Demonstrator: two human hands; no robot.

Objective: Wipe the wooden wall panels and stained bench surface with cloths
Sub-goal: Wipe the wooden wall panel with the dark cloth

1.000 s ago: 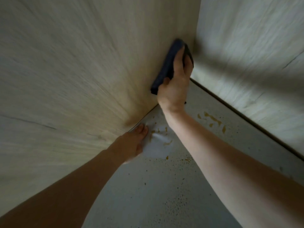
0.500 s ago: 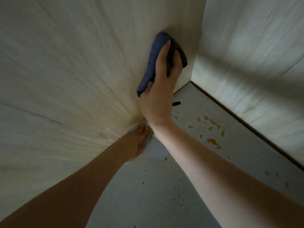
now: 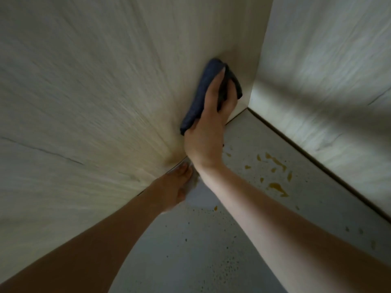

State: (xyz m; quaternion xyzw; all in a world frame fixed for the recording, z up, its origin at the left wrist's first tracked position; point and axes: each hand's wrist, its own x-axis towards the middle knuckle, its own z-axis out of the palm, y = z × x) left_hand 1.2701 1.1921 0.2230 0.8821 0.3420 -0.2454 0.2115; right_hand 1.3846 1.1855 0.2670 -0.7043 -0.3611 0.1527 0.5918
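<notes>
Right hand atop dark cloth

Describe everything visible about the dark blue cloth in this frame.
The dark blue cloth looks like soft fabric, bunched into a long folded wad. It lies flat against the pale wooden wall panel, near the corner and above the stained grey bench surface. The right hand presses it to the panel, fingers spread over it, thumb at its lower end.
</notes>
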